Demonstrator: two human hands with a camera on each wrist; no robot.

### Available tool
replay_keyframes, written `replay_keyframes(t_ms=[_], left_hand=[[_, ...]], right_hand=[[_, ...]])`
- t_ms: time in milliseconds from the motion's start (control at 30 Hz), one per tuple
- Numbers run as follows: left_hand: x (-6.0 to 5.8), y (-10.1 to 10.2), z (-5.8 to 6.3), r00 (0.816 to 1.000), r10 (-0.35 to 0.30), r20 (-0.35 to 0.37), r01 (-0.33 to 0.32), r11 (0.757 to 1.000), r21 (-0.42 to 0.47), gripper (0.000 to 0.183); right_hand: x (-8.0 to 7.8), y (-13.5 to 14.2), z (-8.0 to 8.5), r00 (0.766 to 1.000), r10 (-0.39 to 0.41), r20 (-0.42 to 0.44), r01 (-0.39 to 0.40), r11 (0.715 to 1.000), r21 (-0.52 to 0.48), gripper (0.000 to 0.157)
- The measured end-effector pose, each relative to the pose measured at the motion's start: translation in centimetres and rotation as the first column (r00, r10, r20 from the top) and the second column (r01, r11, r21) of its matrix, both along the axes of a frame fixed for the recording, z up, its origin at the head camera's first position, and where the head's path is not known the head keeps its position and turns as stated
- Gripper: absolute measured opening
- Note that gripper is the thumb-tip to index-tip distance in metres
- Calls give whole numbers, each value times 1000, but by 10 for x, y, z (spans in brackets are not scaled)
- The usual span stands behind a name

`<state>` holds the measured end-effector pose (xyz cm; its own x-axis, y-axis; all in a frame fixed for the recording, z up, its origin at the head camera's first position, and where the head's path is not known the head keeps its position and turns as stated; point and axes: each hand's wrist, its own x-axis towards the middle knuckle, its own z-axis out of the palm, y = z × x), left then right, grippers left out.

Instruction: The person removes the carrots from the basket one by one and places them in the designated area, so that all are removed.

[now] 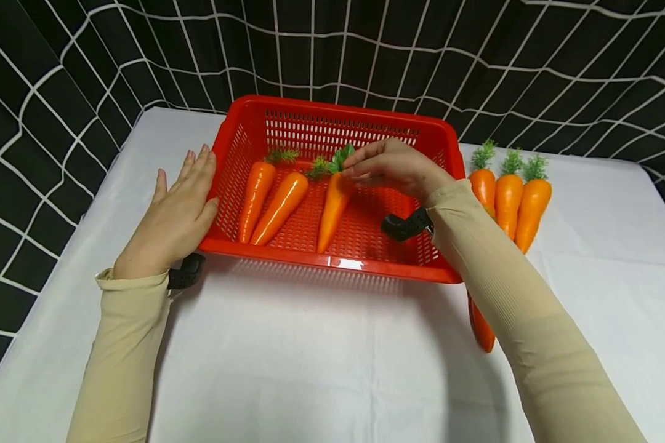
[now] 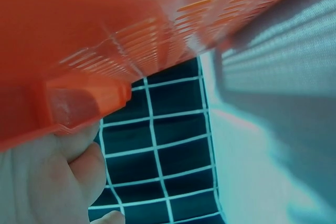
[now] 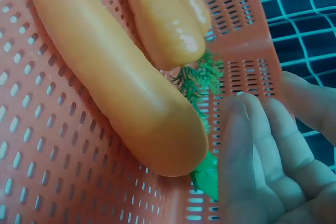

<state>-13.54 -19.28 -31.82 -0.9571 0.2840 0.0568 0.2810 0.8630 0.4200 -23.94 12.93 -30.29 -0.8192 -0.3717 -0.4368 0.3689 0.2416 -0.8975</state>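
A red plastic basket [image 1: 338, 261] stands on the white table. My left hand [image 1: 169, 221] rests with straight fingers against its left rim, and the left wrist view shows those fingers [image 2: 58, 182] at the basket's wall. Inside lie two glossy carrots [image 1: 256, 197] with feathery green tops on the left. A third carrot [image 1: 334, 209], with flat green leaves [image 1: 342, 156], lies near the middle. My right hand [image 1: 393, 166] hovers over the basket at this carrot's leafy end. In the right wrist view, its fingers [image 3: 283, 140] are loosely extended, with the thumb apart and nothing pinched.
Several carrots [image 1: 510, 200] with green tops lie on the table right of the basket, partly hidden by my right sleeve [image 1: 504, 295]. An orange tip [image 1: 482, 329] shows below that sleeve. Black cloth with a white grid [image 1: 321, 55] hangs behind the table.
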Motion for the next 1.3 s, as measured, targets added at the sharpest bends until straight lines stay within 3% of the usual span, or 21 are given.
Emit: replay_keyframes(t_ms=[133, 267, 500, 733, 900, 1067, 1300], left_hand=[[-1, -1, 1, 1000, -1, -4, 1, 1000, 1, 61], [-1, -2, 4, 1000, -4, -2, 4, 1000, 7, 60], [-2, -4, 5, 1000, 0, -4, 0, 1000, 3, 60], [-4, -2, 5, 1000, -10, 6, 10, 1000, 9, 60], [-5, 0, 2, 1000, -15, 7, 15, 1000, 9, 61], [-3, 0, 0, 1000, -13, 6, 12, 1000, 15, 60], [-2, 0, -2, 1000, -7, 3, 7, 1000, 23, 61]], right_hand=[[-2, -1, 1, 1000, -11, 2, 11, 1000, -12, 30], [-4, 0, 1, 999, -23, 35, 23, 1000, 10, 14], [-6, -1, -6, 991, 77, 108, -84, 994, 64, 14], [-7, -8, -19, 996, 72, 43, -77, 990, 120, 15], [-11, -17, -29, 995, 33, 92, -42, 994, 98, 12], [-10, -27, -34, 991, -21, 133, 6, 994, 108, 18], [-9, -39, -41, 999, -4, 52, -4, 989, 148, 31]])
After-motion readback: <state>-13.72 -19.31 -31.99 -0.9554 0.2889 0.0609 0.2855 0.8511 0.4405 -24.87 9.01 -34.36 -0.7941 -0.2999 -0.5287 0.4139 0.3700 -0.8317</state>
